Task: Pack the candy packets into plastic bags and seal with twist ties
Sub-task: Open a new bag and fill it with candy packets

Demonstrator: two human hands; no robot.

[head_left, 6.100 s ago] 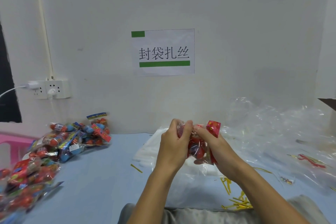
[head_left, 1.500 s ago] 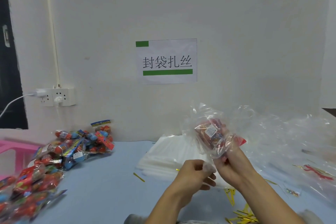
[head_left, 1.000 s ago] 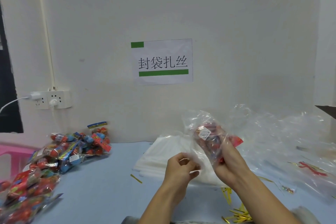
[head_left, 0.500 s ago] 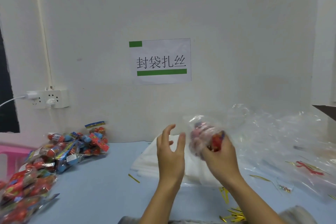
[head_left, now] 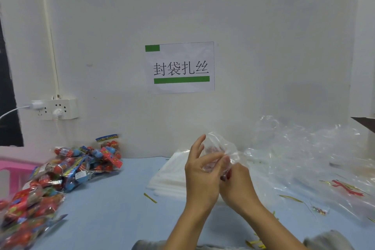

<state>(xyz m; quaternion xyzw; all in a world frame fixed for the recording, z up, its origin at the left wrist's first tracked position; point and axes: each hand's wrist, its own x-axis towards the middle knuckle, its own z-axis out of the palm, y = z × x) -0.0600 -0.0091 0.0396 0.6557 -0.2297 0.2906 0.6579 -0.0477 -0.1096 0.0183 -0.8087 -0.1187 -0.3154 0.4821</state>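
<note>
Clear crinkled plastic bag [head_left: 222,149] — red candy inside.

A clear plastic bag [head_left: 220,149] holding red candy packets [head_left: 225,175] was raised above the table, its crumpled top bunched between both hands. A loose heap of red and blue candy packets [head_left: 67,170] lay at the table's left, near the wall. A flat stack of empty plastic bags [head_left: 170,176] rested behind the held bag. Yellow twist ties lay scattered: one [head_left: 150,198] just left of the stack, others [head_left: 254,242] near the front edge.
</note>
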